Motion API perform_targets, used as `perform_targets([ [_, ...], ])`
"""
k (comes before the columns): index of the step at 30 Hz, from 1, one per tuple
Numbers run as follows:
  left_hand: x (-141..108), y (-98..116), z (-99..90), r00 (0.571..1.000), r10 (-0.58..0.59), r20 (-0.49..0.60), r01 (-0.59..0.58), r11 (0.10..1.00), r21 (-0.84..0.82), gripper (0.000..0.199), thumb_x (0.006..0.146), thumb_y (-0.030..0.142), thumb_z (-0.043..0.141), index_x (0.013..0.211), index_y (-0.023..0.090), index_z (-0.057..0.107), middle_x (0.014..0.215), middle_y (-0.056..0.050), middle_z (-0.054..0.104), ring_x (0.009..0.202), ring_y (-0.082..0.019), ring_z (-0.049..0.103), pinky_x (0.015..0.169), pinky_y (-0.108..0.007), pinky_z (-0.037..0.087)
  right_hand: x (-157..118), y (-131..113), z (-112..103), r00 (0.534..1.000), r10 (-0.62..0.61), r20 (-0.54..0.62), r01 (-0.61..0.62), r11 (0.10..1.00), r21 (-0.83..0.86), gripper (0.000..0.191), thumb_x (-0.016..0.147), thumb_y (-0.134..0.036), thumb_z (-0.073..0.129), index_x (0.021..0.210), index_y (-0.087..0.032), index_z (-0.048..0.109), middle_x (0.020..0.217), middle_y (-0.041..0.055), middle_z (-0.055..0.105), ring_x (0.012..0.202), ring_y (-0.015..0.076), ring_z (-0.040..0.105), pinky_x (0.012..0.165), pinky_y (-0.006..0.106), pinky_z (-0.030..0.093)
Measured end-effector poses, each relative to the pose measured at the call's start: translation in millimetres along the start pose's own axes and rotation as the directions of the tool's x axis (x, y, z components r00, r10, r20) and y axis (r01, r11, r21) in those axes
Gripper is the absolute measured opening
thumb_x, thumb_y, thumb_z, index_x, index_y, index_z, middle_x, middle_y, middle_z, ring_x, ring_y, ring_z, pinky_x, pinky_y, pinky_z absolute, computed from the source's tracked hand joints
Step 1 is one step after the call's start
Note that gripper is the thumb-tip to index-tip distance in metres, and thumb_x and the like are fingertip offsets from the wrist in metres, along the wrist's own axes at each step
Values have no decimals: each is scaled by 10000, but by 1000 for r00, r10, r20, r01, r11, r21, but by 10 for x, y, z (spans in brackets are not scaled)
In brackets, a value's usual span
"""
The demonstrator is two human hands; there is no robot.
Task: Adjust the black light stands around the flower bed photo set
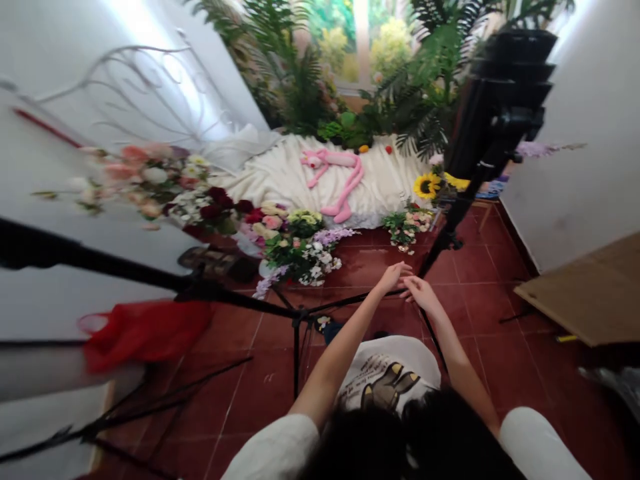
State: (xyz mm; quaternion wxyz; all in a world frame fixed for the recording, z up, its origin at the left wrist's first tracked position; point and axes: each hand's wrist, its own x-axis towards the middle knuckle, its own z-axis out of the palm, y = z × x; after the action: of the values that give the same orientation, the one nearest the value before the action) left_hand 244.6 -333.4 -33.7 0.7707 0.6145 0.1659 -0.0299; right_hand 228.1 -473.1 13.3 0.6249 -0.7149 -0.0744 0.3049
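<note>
"What's left of the pink plush toy (343,159)?"

"A red bag (150,330), lower left of it, then a slanting black pole (240,300) below it and dark red flowers (216,203) beside it."

"And the hands?"

"Below the toy, to its right: the left hand (395,277), then the right hand (419,293), close together. Each grip is loosely bent, not closed, with nothing visible in it."

"What's nearest them?"

"The black stand (457,208), right of the toy. I'd expect it to be stiff and hard, probably top-heavy under that boxy head (500,100). I'd take hold of the bare shaft, below the head."

"What can't you make out?"

"The slanting pole is cut off, left of the toy. Below the toy, arms and hands hide parts of the stand's legs. I can't tell whether fingertips touch its shaft. Right of the toy, the head's front face doesn't show."
</note>
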Motion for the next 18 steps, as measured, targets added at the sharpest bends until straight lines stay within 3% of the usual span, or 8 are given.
perform_targets([
  [5, -498, -179, -940, 959, -111, -262, 101, 994, -51, 262, 921, 358, 584, 723, 217, 681, 730, -77, 733, 685, -176, 669, 749, -342, 560, 119, 56, 346, 935, 53, 351, -22, 995, -92, 458, 808, -537, 699, 1129, -210, 702, 981, 80, 773, 702, 137, 728, 614, 235, 547],
  [9, -994, -96, -1839, 852, -108, -512, 64, 993, -102, 241, 906, 328, 615, 726, 170, 645, 668, -53, 700, 589, -141, 629, 694, -314, 540, 241, 71, 729, 877, 54, 478, 11, 991, -133, 564, 764, -641, 696, 1130, -212, 697, 1004, 95, 769, 723, 154, 726, 656, 277, 555],
  [11, -1273, -11, -2281, 759, -110, -642, 42, 992, -119, 238, 894, 330, 631, 744, 146, 634, 646, -39, 685, 572, -125, 616, 682, -291, 529, 284, 73, 918, 847, 61, 528, 23, 988, -151, 601, 743, -670, 699, 1128, -209, 696, 1011, 100, 766, 728, 159, 725, 668, 289, 558],
  [15, -1830, 192, -2991, 522, -39, -852, -35, 997, -67, 231, 919, 279, 560, 747, 135, 616, 664, -35, 667, 590, -113, 605, 710, -278, 520, 317, 47, 1217, 790, 101, 605, 16, 983, -185, 620, 708, -680, 723, 1106, -205, 702, 990, 99, 766, 736, 165, 724, 690, 299, 563],
  [18, -2168, 359, -3313, 277, 187, -943, -104, 981, 164, 225, 937, 269, 500, 785, 153, 620, 772, -50, 685, 708, -134, 639, 790, -294, 526, 320, -2, 1379, 752, 134, 645, -2, 980, -201, 599, 703, -659, 744, 1096, -208, 706, 996, 99, 768, 752, 167, 726, 717, 304, 570],
])
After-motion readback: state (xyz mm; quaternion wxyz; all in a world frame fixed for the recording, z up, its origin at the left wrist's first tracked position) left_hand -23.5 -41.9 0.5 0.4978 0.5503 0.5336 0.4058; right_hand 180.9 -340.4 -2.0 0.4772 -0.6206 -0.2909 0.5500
